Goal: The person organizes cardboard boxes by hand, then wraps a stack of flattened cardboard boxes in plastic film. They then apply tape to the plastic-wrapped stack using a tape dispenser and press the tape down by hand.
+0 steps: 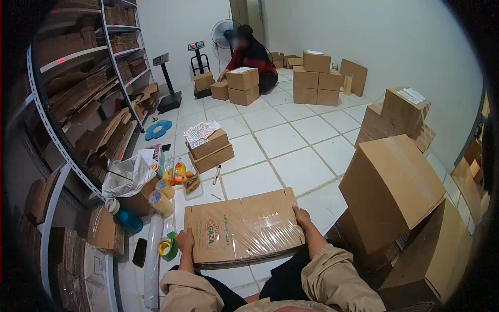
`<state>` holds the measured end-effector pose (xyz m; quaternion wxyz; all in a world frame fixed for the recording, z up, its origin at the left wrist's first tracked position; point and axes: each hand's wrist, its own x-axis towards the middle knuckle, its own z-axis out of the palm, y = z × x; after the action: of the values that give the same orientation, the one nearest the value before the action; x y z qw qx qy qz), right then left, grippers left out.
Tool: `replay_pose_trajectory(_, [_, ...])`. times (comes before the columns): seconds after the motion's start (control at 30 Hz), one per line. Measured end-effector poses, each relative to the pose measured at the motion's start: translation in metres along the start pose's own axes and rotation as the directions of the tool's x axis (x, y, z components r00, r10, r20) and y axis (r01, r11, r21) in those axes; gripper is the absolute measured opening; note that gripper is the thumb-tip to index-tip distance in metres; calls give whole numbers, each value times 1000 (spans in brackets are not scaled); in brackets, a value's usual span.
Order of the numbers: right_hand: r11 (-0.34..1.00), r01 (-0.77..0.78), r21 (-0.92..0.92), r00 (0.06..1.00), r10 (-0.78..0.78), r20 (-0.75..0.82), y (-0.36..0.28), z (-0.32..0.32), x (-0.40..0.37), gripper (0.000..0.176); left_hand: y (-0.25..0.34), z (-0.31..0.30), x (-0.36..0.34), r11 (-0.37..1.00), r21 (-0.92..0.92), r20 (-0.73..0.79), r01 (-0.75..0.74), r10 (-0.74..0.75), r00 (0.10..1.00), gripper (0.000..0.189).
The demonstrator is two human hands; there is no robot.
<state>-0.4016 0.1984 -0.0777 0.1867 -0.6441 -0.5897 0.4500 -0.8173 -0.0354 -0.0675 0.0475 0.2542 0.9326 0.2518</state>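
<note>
A stack of flattened cardboard boxes [244, 223], wrapped in shiny clear plastic, lies in front of my legs with red and dark printing on its top. My left hand [185, 242] grips its left edge. On the opposite edge, my right hand [301, 216] holds it with the thumb on top; the other fingers are mostly hidden. Just left of my left hand is a green tape dispenser [168, 246] with yellow tape. A long roll of plastic film [153, 265] and a black phone [139, 252] lie beyond it.
Large cardboard boxes [395, 182] are piled at my right. Metal shelves [106, 52] with flattened cardboard line the left. Tape rolls [161, 203], a blue bottle [125, 216], a food tray [193, 190] and a marker [217, 174] sit nearby. A person [249, 60] crouches among boxes at the back.
</note>
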Motion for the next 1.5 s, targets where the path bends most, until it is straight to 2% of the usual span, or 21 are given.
replay_pose_trajectory(0.1, [1000, -6, 17, 999, 7, -36, 21, 12, 23, 71, 1, -1, 0, 1000, -21, 5, 7, -7, 1000, 59])
replay_pose_trajectory(0.27, [994, 88, -57, 985, -95, -146, 33, 18, 34, 70, 3, -2, 1, 999, 37, 31, 37, -38, 999, 61])
replay_pose_trajectory(0.47, [1000, -4, 31, 999, 6, -52, 35, 19, 39, 70, 2, 0, 1, 998, 44, 10, 45, -45, 999, 62])
replay_pose_trajectory(0.6, [998, 50, 34, 994, -46, -100, 43, 24, 46, 68, 1, -1, 1, 999, 26, 23, 41, -41, 999, 62])
replay_pose_trajectory(0.67, [994, 101, -33, 989, -104, -104, 49, 25, 53, 66, 0, 1, 2, 999, 32, 24, 42, -43, 999, 61])
replay_pose_trajectory(0.87, [998, 24, 65, 994, -17, -108, 40, 23, 42, 65, -1, 2, 2, 997, -8, 34, 71, -71, 997, 61])
replay_pose_trajectory(0.97, [998, 37, 42, 995, -33, -97, 43, 24, 46, 66, 2, -1, 1, 997, 63, 33, 37, -39, 999, 61])
replay_pose_trajectory(1.1, [999, 54, -3, 992, -54, -116, 42, 23, 44, 67, -3, 4, 4, 999, 45, 25, 27, -28, 999, 62])
replay_pose_trajectory(1.2, [997, 30, 68, 997, -24, -79, 19, 10, 18, 68, -5, 5, 5, 999, 41, 40, 3, -5, 999, 60])
replay_pose_trajectory(1.27, [1000, 3, 26, 1000, -3, -6, 15, 6, 16, 73, -1, 3, 1, 998, -10, 33, 68, -67, 997, 57])
replay_pose_trajectory(1.4, [995, 92, -44, 988, -97, -120, 32, 18, 34, 68, -4, 4, 3, 1000, -7, 21, 9, -8, 1000, 55])
replay_pose_trajectory(1.47, [999, -13, 48, 999, 14, -28, 19, 11, 19, 68, -9, 10, 7, 999, -39, 15, 7, -6, 1000, 55])
replay_pose_trajectory(1.5, [999, -23, 26, 1000, 23, -6, 21, 10, 23, 68, -5, 8, 6, 999, -42, 13, 0, 1, 1000, 55])
